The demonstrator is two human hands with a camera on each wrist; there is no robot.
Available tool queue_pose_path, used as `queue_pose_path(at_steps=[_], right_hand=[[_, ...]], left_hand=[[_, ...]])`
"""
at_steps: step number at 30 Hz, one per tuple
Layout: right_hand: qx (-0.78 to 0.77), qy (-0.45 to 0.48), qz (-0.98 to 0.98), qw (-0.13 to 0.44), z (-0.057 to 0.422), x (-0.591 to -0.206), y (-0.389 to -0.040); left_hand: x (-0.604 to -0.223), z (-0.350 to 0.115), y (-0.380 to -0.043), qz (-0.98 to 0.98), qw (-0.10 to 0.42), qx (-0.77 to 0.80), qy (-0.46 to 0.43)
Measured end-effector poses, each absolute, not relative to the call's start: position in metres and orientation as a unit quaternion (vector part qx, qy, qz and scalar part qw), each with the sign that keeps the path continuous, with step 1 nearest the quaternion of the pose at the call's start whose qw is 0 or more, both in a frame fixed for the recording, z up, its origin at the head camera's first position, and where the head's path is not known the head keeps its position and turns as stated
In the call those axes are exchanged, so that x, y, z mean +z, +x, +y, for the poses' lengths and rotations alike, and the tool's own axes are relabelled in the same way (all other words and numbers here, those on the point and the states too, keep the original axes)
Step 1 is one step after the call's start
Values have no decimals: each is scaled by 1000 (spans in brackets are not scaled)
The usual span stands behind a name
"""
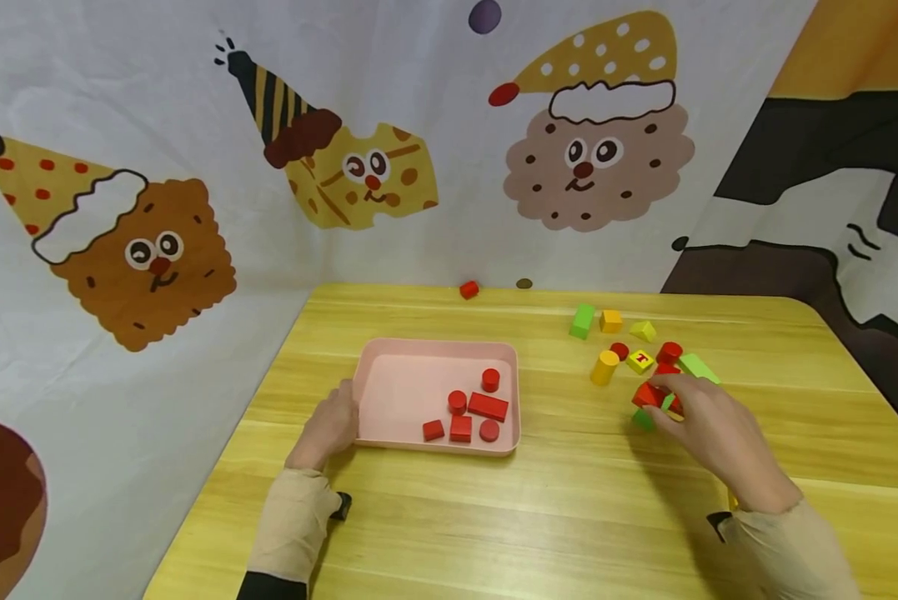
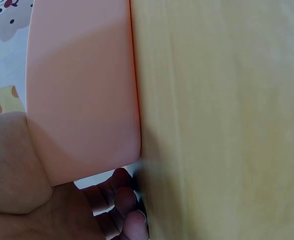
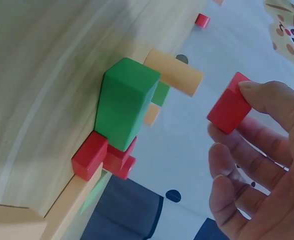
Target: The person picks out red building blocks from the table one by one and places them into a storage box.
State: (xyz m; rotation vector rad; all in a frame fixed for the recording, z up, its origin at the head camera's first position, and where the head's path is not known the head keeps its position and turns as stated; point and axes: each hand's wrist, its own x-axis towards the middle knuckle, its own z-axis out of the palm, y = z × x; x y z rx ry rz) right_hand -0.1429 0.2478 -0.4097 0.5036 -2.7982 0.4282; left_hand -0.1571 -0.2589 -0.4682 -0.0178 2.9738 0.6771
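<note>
A shallow pink tray [image 1: 399,392] sits on the table with several red blocks in its right half, among them a flat red bar [image 1: 488,407] and a red cube [image 1: 460,428]. My left hand [image 1: 330,427] grips the tray's left end, thumb at the rim and fingers curled at the outer wall. Over the scattered blocks at the right, my right hand [image 1: 719,429] pinches a red block [image 3: 229,107] between thumb and fingers, raised off the table. Below it in the right wrist view stand a green block [image 3: 124,102] and a red block [image 3: 90,155].
Beyond the right hand lie a yellow cylinder [image 1: 604,367], a yellow block marked T [image 1: 640,361], a red cylinder [image 1: 670,353] and a light green block [image 1: 699,367]. A lone red block [image 1: 469,289] lies at the table's back edge, by the patterned cloth [image 1: 449,250].
</note>
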Motion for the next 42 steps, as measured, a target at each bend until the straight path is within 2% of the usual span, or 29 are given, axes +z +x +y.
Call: queue_pose_path(at_steps=[8, 20, 33, 42], right_hand=[[155, 187, -956, 162, 238, -407, -147], [153, 200, -953, 169, 212, -404, -154], [170, 206, -953, 139, 195, -400, -165], [166, 227, -948, 148, 183, -403, -171]], left_hand=[[-469, -260, -159, 973, 49, 226, -6], [-466, -259, -157, 972, 57, 227, -17], [-468, -257, -156, 973, 56, 226, -12], [-466, -257, -156, 972, 54, 229, -16]])
